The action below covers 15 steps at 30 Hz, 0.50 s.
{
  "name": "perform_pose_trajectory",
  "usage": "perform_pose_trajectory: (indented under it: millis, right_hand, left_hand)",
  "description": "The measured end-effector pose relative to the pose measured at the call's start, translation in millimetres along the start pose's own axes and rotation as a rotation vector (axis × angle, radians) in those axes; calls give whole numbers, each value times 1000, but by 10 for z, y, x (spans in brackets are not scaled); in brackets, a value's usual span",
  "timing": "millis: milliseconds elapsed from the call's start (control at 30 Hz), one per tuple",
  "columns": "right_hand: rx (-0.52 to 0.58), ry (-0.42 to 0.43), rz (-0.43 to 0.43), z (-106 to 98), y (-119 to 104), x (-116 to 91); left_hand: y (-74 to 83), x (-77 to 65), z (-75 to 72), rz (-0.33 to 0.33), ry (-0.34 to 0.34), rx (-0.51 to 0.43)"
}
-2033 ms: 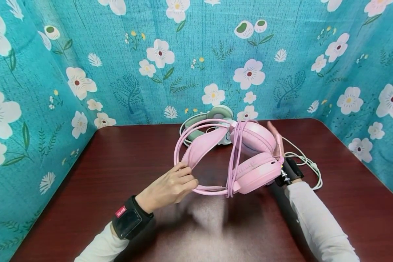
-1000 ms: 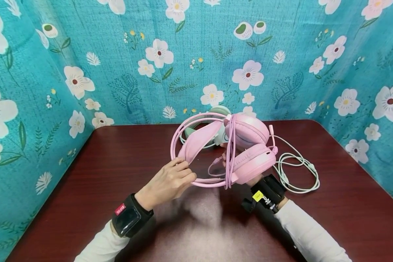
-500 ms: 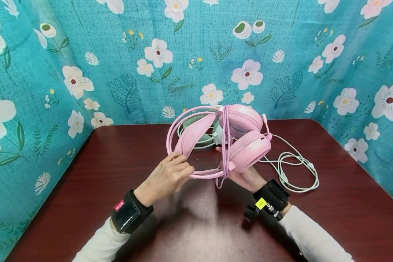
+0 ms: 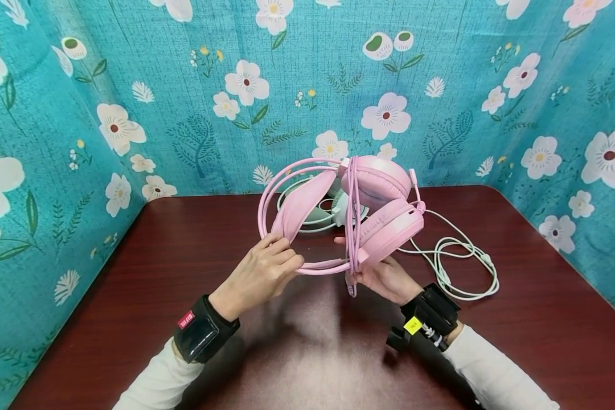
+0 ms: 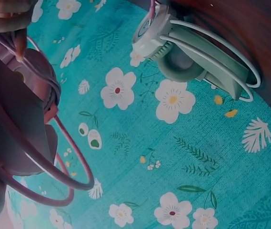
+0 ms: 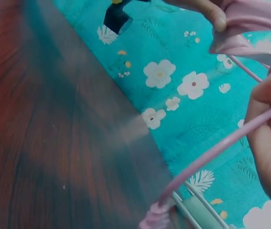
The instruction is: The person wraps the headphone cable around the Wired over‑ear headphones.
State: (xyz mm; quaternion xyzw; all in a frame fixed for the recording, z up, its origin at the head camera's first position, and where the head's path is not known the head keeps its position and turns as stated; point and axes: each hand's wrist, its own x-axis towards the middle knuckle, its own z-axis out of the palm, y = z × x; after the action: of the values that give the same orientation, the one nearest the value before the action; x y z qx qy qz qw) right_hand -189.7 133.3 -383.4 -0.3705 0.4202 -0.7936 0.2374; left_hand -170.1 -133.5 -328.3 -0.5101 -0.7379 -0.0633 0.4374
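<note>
Pink over-ear headphones (image 4: 384, 236) with a stubby boom mic (image 4: 413, 177) are held up over the table, ear cups to the right. My left hand (image 4: 266, 265) grips their headband on the left side. Pink cable (image 4: 354, 216) is wound in several turns around the band beside the ear cups. Below the lower cup, my right hand (image 4: 389, 280) holds the cable, its fingers partly hidden behind the headphones. In the right wrist view a loose length of cable (image 6: 221, 145) crosses in front of the curled fingers, with a ribbed end piece (image 6: 155, 217) at the bottom.
Pale green headphones (image 5: 211, 57) lie at the back of the table, partly covered by the pink pair in the head view. Their light green cord (image 4: 471, 250) is looped at the right. A dark reddish table (image 4: 195, 228) meets a blue flowered curtain (image 4: 184, 85) behind.
My right hand has come from beyond the ear cups to below them, at the cable. The pink headphones have risen and shifted slightly left, while my left hand keeps its grip.
</note>
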Motion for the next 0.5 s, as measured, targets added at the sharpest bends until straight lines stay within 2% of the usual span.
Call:
perform_pose_trajectory:
  millis: [100,167,267,367,500]
  right_hand:
    - [17,-34,16,16,5,0]
    - [-9,-51,4,24,2,7]
    - [-164,-54,0,39,-29,10]
    - [-305,-20,28,61,-73,-13]
    - [-394,29,71,127,-108,-24]
  left_hand:
    - [-10,20,1,-13,2,15]
    - [-21,32,-2,-20,0,16]
    - [-34,34,-7,-22,1,12]
    - [-36,15,-5,-22,-3,8]
    - [-30,-10,2,-26,-4,3]
